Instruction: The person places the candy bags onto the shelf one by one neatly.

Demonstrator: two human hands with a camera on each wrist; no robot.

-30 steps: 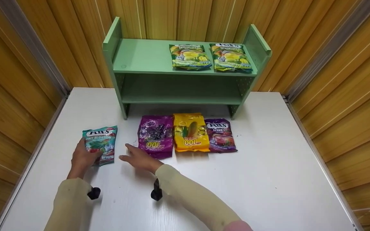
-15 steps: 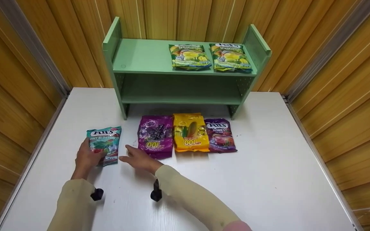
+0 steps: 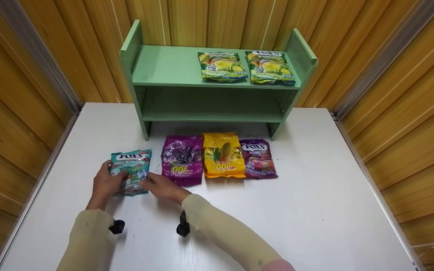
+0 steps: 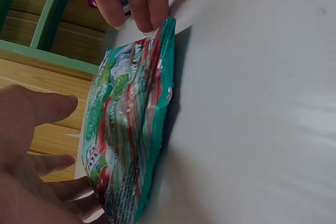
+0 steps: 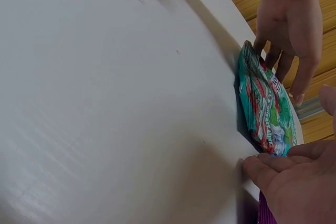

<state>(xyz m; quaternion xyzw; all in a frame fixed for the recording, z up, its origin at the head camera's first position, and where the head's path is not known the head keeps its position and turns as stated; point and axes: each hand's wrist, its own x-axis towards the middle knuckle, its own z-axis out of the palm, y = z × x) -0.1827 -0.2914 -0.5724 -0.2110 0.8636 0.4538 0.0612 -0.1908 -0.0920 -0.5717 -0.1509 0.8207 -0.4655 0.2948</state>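
A teal Fox's candy bag [image 3: 132, 162] lies face up on the white table, between both hands. My left hand [image 3: 105, 184] is at its left edge, fingers against the side. In the left wrist view the thumb [image 4: 55, 107] is raised, apart from the wrapper. My right hand [image 3: 165, 187] rests low at the bag's right edge, and its fingertips [image 5: 252, 165] meet that edge in the right wrist view. Close beyond the right hand lies a purple candy bag [image 3: 183, 152], partly covered by that hand.
A yellow candy bag [image 3: 224, 152] and a dark purple Fox's bag [image 3: 259, 160] continue the row to the right. Behind stands a green two-level shelf [image 3: 168, 66], with two green-yellow Fox's bags [image 3: 223, 67] on top. Wood-panelled walls enclose the table [image 3: 315, 210].
The teal bag has slid right with my left hand until its right edge reaches my right fingers. My right hand has stayed nearly still.
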